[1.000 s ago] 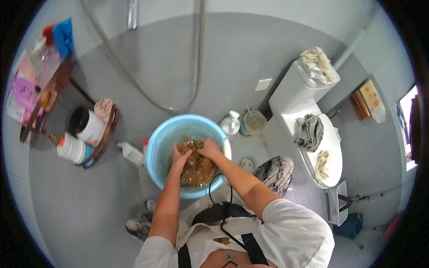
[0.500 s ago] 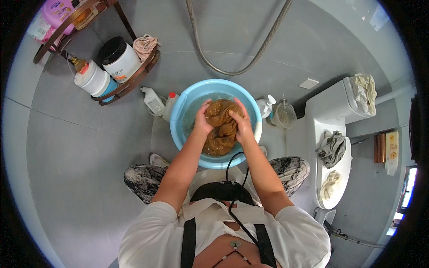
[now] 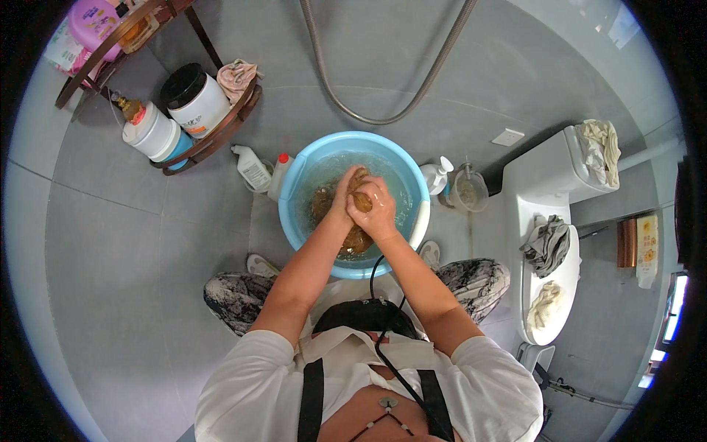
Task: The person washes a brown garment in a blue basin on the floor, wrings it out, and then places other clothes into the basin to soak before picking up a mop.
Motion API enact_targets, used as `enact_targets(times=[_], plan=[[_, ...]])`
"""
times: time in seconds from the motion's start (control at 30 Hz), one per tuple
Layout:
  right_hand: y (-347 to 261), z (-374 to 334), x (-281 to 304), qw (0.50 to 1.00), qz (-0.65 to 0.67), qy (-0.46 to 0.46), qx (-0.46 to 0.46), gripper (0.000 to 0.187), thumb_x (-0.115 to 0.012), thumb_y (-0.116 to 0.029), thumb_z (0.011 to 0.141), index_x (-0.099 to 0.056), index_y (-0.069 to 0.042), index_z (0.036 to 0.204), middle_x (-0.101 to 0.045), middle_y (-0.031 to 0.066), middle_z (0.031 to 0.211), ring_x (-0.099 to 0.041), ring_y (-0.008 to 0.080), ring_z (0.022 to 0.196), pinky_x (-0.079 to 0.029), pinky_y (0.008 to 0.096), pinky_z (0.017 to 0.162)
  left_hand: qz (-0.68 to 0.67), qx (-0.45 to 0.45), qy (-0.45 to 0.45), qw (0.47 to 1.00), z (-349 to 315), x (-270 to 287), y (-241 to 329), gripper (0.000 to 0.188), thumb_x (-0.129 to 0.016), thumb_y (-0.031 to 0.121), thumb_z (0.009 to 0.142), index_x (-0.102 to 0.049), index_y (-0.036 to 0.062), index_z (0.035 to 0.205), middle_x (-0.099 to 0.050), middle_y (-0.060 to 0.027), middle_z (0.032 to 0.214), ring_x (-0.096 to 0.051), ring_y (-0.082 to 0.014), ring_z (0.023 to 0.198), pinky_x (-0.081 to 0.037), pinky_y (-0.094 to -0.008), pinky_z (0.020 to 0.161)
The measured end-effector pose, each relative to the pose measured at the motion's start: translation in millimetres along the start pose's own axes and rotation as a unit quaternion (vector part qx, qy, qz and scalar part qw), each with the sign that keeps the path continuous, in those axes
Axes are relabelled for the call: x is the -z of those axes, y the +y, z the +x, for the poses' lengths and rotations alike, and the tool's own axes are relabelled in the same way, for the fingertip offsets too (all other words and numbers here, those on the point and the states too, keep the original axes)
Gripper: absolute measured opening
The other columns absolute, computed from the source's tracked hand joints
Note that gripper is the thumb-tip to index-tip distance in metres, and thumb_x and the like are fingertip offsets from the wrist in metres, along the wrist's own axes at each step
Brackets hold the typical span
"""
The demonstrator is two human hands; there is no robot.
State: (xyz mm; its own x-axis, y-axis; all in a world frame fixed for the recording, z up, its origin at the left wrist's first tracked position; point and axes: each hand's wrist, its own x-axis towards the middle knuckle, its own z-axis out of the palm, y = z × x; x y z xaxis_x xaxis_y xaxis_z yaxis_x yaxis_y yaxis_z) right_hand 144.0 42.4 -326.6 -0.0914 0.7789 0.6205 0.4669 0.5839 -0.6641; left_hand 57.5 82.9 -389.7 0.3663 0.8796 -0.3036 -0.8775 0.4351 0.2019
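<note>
A wet brown cloth [image 3: 356,243] lies partly in the water of a round light-blue basin [image 3: 292,228] between my feet. Bunched between my two hands is the upper part of this cloth. My left hand [image 3: 344,194] presses against it from the left. From the right, my right hand [image 3: 374,208] is closed round it, fingers curled, with a bulge of fabric showing between the hands. More of the cloth hangs below and left of my wrists into the water. Some of my left fingers are hidden behind the cloth and my right hand.
White bottles [image 3: 254,168] stand left of the basin; a pump bottle [image 3: 437,175] and a clear plastic cup [image 3: 469,190] stand right. A white toilet [image 3: 541,221] with cloths on it is farther right. A corner shelf [image 3: 221,129] holds tubs. A shower hose [image 3: 383,120] loops beyond.
My hands have come together from either side of the cloth and now squeeze a bunch of it. The cloth is gathered tighter, and more water shows on the right.
</note>
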Motion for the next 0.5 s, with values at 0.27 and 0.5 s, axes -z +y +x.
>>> enact_targets(times=[0.27,0.5], plan=[[46,10,20,0.985,-0.115,-0.071,-0.107,0.026,-0.059,-0.030,0.075,-0.060,-0.005,0.082,-0.059,0.0132,0.082,-0.057,0.0342,0.073,-0.047,0.0386,0.064,0.068,-0.029,0.179,0.981,-21,-4,0,0.022,-0.044,0.025,0.082,-0.054,0.0060,0.085,-0.056,-0.0068,0.087,-0.055,-0.0202,0.081,-0.045,-0.0324,0.074],[73,5,30,0.960,-0.164,-0.097,-0.205,0.037,-0.056,-0.035,0.079,-0.059,-0.001,0.092,-0.054,0.0160,0.102,-0.053,0.0347,0.089,-0.043,0.0392,0.076,0.213,-0.089,0.298,0.926,-33,13,53,0.057,-0.057,0.038,0.078,-0.037,0.0104,0.123,-0.038,-0.0098,0.127,-0.035,-0.0279,0.117,-0.027,-0.0418,0.097]])
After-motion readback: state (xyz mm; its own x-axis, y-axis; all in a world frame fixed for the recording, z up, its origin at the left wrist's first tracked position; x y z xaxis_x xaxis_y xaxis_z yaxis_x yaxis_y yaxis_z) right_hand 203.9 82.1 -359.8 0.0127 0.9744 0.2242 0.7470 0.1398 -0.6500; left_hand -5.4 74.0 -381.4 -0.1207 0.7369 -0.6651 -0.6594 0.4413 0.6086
